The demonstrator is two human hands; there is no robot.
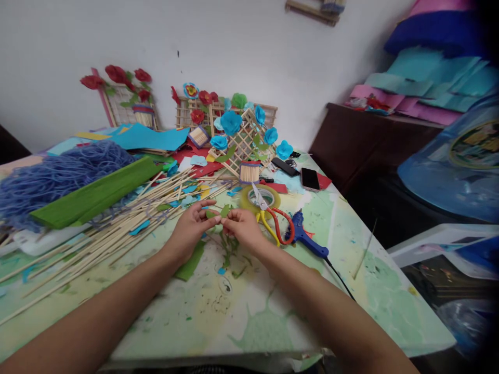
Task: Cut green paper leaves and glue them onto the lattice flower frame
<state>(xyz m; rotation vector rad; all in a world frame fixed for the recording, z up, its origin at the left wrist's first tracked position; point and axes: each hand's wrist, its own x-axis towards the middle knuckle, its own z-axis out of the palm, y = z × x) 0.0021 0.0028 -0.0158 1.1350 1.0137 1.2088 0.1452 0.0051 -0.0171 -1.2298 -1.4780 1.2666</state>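
Head view shows me two bare hands meeting above the middle of the table (163, 322) — left hand (191, 226) and right hand (242, 228) nearly fingertip to fingertip, both pinching a small green paper piece (225, 210) between thumb and fingers. The fingers half cover it, so I cannot tell its full outline. I read the double pinch as a matter of control: something so small and limp would probably fold under one hand. A green scrap (191, 265) lies partly under the left hand.

Just right of the hands, the scissors (265, 206) lean open across the tape roll (245, 200), handles toward me — likely so I can grab them easily. Beside them rests the glue gun (307, 239), its cord running off near right, clear of the fingers. Loose sticks (128, 234) fan out on the left, apparently leaving the middle for handwork. At the far side stands a lattice (244, 143) with blue flowers (231, 123).
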